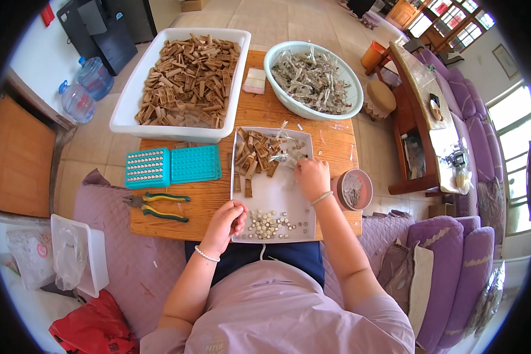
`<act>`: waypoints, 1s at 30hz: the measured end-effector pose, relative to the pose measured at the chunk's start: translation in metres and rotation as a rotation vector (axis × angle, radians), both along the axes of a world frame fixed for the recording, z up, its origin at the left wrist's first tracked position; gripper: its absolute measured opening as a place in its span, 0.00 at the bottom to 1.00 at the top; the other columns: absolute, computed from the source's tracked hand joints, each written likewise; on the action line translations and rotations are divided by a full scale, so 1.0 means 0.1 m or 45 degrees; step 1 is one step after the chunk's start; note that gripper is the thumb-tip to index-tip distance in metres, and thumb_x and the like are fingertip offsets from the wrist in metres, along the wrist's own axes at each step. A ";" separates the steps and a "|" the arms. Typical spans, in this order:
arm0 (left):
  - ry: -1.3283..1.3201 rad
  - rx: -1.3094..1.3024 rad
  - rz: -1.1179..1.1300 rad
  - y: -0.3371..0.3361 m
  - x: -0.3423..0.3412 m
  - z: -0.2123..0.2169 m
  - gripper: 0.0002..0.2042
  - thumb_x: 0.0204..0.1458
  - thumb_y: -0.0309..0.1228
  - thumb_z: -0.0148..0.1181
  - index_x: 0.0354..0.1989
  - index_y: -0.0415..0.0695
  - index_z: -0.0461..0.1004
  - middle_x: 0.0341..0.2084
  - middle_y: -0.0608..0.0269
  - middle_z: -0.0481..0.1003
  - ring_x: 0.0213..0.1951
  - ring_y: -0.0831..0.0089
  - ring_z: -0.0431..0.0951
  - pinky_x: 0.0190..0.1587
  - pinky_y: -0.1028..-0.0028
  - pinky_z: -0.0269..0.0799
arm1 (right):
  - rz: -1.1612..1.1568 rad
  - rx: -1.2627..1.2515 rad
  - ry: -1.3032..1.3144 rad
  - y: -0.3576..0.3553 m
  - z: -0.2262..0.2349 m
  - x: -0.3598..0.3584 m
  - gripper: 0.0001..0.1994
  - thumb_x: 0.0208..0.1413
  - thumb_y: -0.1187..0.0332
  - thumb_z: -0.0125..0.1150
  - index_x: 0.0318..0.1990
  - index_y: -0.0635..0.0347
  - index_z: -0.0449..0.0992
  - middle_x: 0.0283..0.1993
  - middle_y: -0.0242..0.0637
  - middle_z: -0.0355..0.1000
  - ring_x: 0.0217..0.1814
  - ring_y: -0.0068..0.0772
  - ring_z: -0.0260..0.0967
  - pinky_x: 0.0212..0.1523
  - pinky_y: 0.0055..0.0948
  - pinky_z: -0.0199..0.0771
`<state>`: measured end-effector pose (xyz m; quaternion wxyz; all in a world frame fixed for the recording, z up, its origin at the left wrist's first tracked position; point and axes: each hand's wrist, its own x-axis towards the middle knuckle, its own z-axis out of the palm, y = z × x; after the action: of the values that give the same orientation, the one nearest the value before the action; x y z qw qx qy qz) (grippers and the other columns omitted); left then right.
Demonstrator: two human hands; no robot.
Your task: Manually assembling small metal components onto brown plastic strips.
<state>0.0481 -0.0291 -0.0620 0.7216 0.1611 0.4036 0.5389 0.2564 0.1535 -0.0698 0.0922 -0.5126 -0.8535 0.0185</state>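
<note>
A shallow white box point(272, 194) lies in front of me on the wooden table. My left hand point(225, 223) is over its near left corner, fingers curled closed; whatever they may hold is hidden. Beside it lie several small round metal pieces, like button cells point(266, 224). My right hand point(314, 178) is at the box's right side, fingers bent down against a small heap of clear plastic and wire pieces point(288, 154). Its fingertips look closed, but what is between them cannot be made out. Brown wedge-shaped casings point(253, 152) fill the box's far left part.
Behind stand a big white tub point(117, 121) of brown casings and a pale bowl point(268, 62) of clear wired parts. To the left are a teal tray point(194, 162), a teal holder of silvery pieces point(147, 167) and pliers point(156, 206). A pink cup point(367, 193) stands right.
</note>
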 end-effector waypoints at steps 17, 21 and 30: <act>0.030 -0.006 0.015 0.04 -0.01 -0.01 0.07 0.58 0.32 0.48 0.33 0.43 0.68 0.19 0.73 0.64 0.19 0.84 0.60 0.21 0.82 0.56 | -0.029 -0.728 1.210 0.26 0.86 -0.05 0.05 0.50 0.74 0.64 0.32 0.67 0.77 0.22 0.30 0.72 0.22 0.17 0.66 0.25 0.17 0.66; 0.013 -0.010 0.026 0.05 0.00 0.00 0.07 0.58 0.32 0.48 0.33 0.43 0.68 0.19 0.73 0.63 0.19 0.84 0.60 0.21 0.82 0.56 | -0.013 -0.954 1.376 0.38 0.70 -0.16 0.06 0.51 0.75 0.63 0.33 0.70 0.76 0.23 0.33 0.73 0.23 0.18 0.69 0.26 0.18 0.70; -0.042 -0.033 0.066 0.04 -0.02 0.00 0.07 0.59 0.32 0.48 0.33 0.43 0.68 0.19 0.72 0.63 0.19 0.83 0.61 0.21 0.81 0.57 | 0.100 -1.215 1.470 0.46 0.52 -0.24 0.09 0.53 0.76 0.61 0.41 0.70 0.76 0.40 0.38 0.76 0.37 0.22 0.73 0.35 0.19 0.75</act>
<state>0.0460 -0.0253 -0.0616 0.7160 0.1324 0.4027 0.5547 0.2323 0.1990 -0.0178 0.2921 -0.3750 -0.5864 0.6558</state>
